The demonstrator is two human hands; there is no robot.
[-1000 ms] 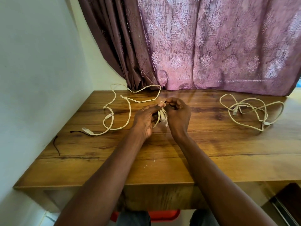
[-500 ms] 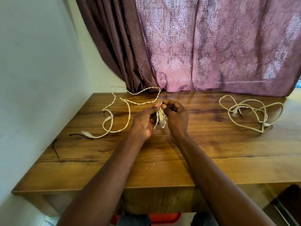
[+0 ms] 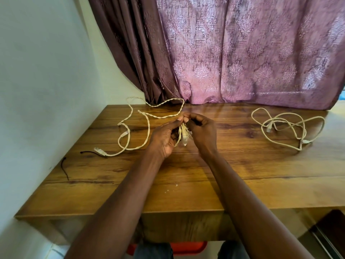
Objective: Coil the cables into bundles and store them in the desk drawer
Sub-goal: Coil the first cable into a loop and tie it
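Both hands meet above the middle of the brown wood-grain desk top, with a small bundle of cream-coloured cable loops held between them. Left hand has its fingers curled around the bundle from the left side, thumb stretched up toward the top of the loops, so it grips the coil. Right hand has its fingers bent over and pinches the top of the same bundle, its fingertips touching the left thumb. A clear plug end hangs down from the bundle between the two palms. From the top of the bundle the twisted cream cable runs away to the left of the left hand, winds in loose bends across the desk as far as the curtain's hem, and ends in a clear plug lying well to the left, near the wall. Just beside that plug lies a thin dark wire. Well apart to the right of the right hand, a second cream cable in a loose tangle rests on the desk top, uncoiled. Behind both hands hangs a mauve patterned curtain. No drawer or other container can be made out.
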